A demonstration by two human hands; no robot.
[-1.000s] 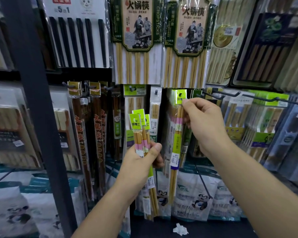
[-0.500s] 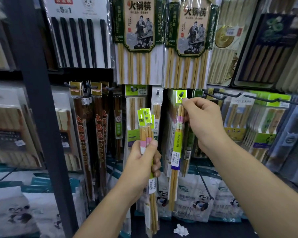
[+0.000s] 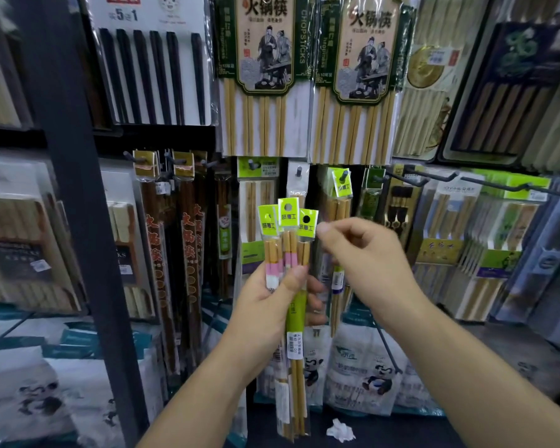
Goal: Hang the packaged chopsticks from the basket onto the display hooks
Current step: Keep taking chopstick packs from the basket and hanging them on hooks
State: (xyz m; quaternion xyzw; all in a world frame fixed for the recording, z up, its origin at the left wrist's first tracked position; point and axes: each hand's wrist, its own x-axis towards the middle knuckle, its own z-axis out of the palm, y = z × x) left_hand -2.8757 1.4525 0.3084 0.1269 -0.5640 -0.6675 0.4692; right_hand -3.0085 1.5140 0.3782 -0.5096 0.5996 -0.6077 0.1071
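Head view: the left hand [image 3: 272, 305] clamps three packaged chopsticks [image 3: 293, 253] upright before a shop display, their green header cards [image 3: 286, 215] fanned. The right hand [image 3: 366, 253], fingers curled, sits against the rightmost card; whether it pinches it cannot be told. A matching pack [image 3: 340, 197] hangs on a display hook [image 3: 345, 173] behind.

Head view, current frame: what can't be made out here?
Basket: outside the head view's frame.
Right hand: motion blur; whether its fingers pinch the rightmost header of the held packs is unclear.
Held packs: three headers show; the left hand and the front packs would hide any others.
Hung pack: the right hand covers its middle.
Price sticker: print too small to read.
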